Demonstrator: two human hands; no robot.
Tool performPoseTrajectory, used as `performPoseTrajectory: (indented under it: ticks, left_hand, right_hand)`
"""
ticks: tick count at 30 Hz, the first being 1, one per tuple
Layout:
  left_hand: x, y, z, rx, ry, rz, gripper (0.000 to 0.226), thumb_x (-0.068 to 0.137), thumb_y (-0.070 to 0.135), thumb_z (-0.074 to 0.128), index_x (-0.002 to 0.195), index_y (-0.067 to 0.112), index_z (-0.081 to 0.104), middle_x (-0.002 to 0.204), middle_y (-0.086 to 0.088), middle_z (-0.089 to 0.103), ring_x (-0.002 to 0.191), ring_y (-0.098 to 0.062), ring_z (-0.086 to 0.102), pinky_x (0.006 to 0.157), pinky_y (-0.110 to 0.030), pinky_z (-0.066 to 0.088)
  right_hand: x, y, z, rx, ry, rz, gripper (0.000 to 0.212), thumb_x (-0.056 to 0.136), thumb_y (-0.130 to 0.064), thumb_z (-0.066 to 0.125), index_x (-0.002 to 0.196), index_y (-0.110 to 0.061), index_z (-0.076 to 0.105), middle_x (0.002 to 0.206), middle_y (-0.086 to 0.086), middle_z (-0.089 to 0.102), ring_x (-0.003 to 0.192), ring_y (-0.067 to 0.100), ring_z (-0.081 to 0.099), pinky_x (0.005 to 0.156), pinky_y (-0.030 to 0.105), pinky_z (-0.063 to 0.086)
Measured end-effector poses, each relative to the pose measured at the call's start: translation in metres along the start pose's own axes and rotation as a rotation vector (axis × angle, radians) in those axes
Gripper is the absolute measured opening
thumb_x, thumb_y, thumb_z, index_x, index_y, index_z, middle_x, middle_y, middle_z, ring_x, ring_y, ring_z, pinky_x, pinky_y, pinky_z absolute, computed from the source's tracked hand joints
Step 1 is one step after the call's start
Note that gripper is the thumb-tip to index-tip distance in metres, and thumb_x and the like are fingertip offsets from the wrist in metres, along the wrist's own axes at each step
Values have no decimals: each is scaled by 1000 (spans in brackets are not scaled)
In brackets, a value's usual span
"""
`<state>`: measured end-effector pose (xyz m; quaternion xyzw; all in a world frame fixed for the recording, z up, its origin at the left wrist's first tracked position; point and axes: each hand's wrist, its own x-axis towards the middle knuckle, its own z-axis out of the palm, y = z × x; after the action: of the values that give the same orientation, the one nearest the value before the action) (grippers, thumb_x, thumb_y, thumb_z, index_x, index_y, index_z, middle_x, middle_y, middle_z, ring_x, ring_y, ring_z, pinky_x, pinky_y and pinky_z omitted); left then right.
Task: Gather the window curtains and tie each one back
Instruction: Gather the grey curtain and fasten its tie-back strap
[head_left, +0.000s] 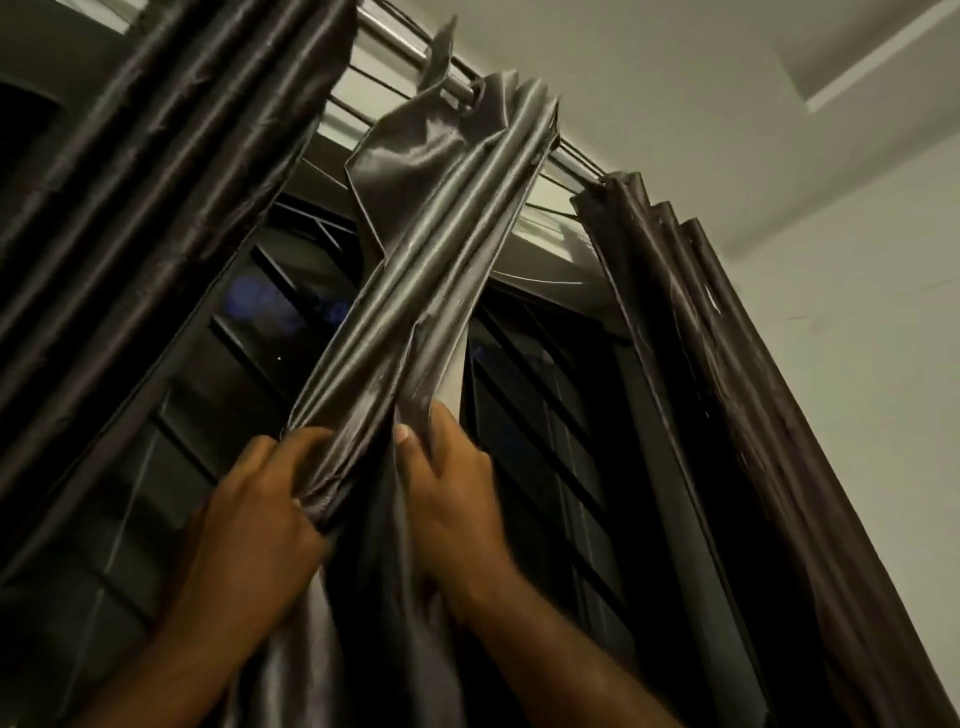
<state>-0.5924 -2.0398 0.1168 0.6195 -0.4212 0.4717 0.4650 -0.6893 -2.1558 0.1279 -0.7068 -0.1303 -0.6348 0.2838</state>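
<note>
I see the middle curtain (431, 270) running from the rod (395, 36) at 12 o'clock down to 6, left hand (260, 519) gripping bunched folds at 7, right hand (452, 499) pinching the edge beside it, likely compacting it for tying.

We look up at a pale wall (857, 364) on the right, meeting a white ceiling (649, 67) that steps up into a recess (878, 47) near the corner. The barred window (270, 332) shows black, and the room's light is dim
</note>
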Motion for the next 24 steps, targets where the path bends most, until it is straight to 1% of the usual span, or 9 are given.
performPoseTrajectory:
  ticks: [5, 8, 10, 13, 15, 17, 19, 21, 24]
  left_hand:
    - [-25, 40, 26, 52, -182, -25, 44, 88, 15, 56, 123, 40, 60, 128, 3, 39, 99, -26, 63, 84, -34, 52]
    - [-33, 77, 57, 68, -241, -56, 30, 95, 27, 50, 120, 41, 61, 140, 3, 29, 103, -25, 63, 88, -36, 52]
    - [-39, 97, 76, 74, -284, -82, 28, 96, 37, 47, 121, 36, 60, 148, 0, 24, 107, -27, 62, 90, -38, 50]
    - [-42, 116, 96, 36, -337, -104, 51, 88, 68, 44, 121, 32, 58, 148, 4, 18, 110, -25, 60, 89, -35, 48]
    - [-42, 122, 104, 32, -332, -110, 60, 81, 77, 43, 117, 31, 58, 141, 4, 20, 106, -23, 61, 88, -39, 52]
    - [-43, 122, 110, 38, -297, -122, 53, 81, 72, 53, 114, 30, 56, 138, 1, 21, 105, -26, 61, 86, -42, 53]
    - [-43, 118, 113, 80, -219, -115, 46, 83, 49, 68, 118, 29, 46, 140, -4, 20, 106, -30, 60, 82, -44, 52]
    - [-44, 113, 115, 131, -163, -91, 58, 84, 32, 71, 127, 28, 33, 144, -9, 20, 107, -30, 61, 79, -43, 53]
    - [-44, 109, 112, 170, -119, -48, 74, 87, 42, 67, 142, 31, 18, 149, -10, 13, 111, -26, 59, 77, -35, 53]
  right_hand:
    - [-15, 8, -80, 64, 43, 69, 19, 99, -19, 55, 108, -14, 71, 105, 6, 75, 102, 24, 71, 93, 50, 55]
    - [-26, 14, -108, 173, 28, 146, 21, 102, -12, 51, 113, -11, 69, 106, 7, 76, 100, 21, 73, 86, 35, 58]
    - [-31, 16, -122, 240, 20, 179, 23, 102, -11, 49, 116, -10, 67, 107, 9, 76, 100, 23, 73, 84, 32, 60]
    - [-33, 16, -140, 284, 15, 210, 25, 102, -11, 49, 119, -12, 67, 108, 11, 76, 97, 24, 74, 78, 30, 60]
    - [-34, 15, -151, 298, 4, 233, 25, 102, -12, 49, 119, -14, 67, 108, 12, 76, 95, 24, 74, 76, 30, 60]
    - [-34, 13, -158, 331, -3, 247, 26, 102, -12, 48, 121, -13, 66, 109, 12, 76, 95, 25, 74, 77, 33, 62]
    - [-35, 11, -165, 357, -5, 256, 26, 102, -11, 48, 120, -11, 66, 108, 13, 76, 94, 23, 74, 78, 33, 62]
    - [-36, 9, -171, 340, 1, 250, 24, 101, -11, 49, 117, -12, 67, 105, 10, 77, 93, 21, 75, 77, 30, 62]
    - [-36, 10, -177, 294, 17, 215, 22, 101, -10, 50, 114, -10, 68, 103, 9, 78, 93, 20, 75, 74, 26, 60]
